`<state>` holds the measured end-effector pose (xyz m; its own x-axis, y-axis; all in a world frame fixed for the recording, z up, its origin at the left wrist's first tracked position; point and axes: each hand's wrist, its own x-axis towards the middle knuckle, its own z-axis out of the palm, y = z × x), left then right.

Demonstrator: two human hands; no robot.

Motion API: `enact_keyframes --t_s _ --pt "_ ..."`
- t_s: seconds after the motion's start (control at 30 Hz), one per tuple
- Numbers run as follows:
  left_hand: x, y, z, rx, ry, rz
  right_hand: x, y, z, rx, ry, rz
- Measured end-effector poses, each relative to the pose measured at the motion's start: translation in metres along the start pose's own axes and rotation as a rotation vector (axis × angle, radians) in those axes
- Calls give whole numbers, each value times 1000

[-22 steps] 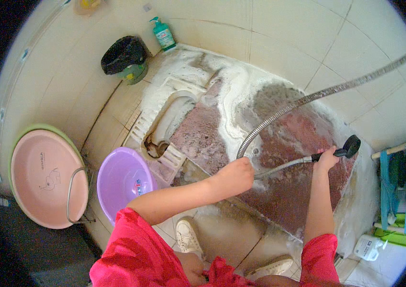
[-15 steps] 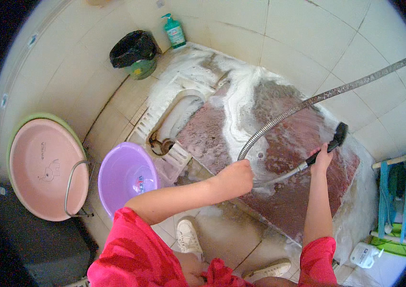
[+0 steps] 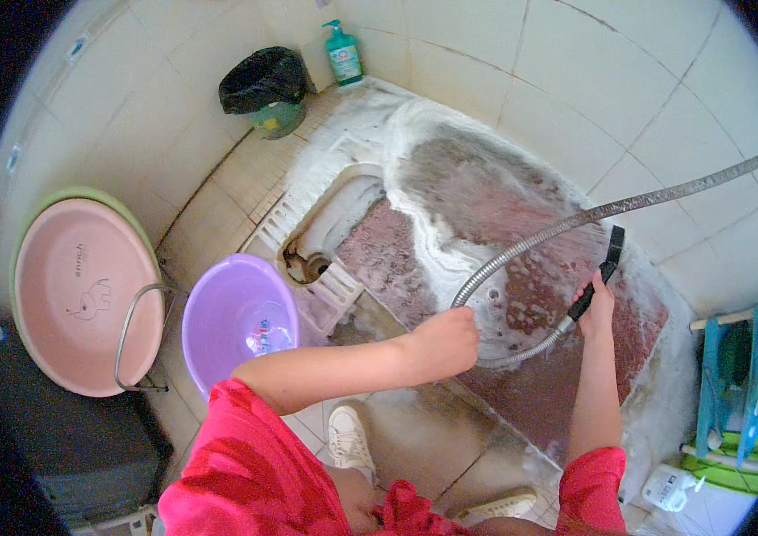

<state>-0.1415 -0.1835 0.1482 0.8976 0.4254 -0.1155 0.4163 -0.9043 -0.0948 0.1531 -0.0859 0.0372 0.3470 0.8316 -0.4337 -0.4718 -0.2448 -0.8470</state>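
My left hand (image 3: 447, 341) is closed in a fist around a ribbed metal shower hose (image 3: 529, 243). The hose loops up and away to the right wall. In my right hand (image 3: 599, 311) is the black handle of a shower head (image 3: 616, 246), its head end upward over the far right of a wet reddish-brown mat (image 3: 522, 397). White foam (image 3: 428, 246) runs in a band across the mat and along its far edge. The mat's left part lies against a squat toilet (image 3: 336, 299) set in the floor. Water spray itself is hard to make out.
At left stand a purple basin (image 3: 214, 308) and a pink basin (image 3: 44, 295) beside a metal wire frame. Farther back are a bin with a black bag (image 3: 263, 82) and a green pump bottle (image 3: 343, 54). A rack (image 3: 736, 384) and white jug (image 3: 670, 488) stand right.
The foam band has shifted left and thinned, and more bare mat shows at the far side. The shower head has tilted and swung slightly left. My left hand keeps its grip on the hose.
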Motion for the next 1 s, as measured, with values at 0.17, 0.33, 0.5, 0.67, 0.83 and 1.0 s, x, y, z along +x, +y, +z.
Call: enact_keyframes --t_s 0.17,0.33,0.5,0.67,0.83,1.0 --pt "6 2 -2 114 -78 -22 -1 9 -14 102 295 -157" --pt "13 1 3 47 -63 -16 -15 12 -28 -54 185 22" --pt "24 13 3 -44 -85 55 -20 6 -31 -60 -46 26" --pt "33 16 0 140 -185 27 -6 1 -40 160 319 -140" --pt "33 7 3 69 -134 -35 -1 6 -47 179 310 -131" --pt "33 9 9 5 -161 -18 0 7 -40 148 105 -91"
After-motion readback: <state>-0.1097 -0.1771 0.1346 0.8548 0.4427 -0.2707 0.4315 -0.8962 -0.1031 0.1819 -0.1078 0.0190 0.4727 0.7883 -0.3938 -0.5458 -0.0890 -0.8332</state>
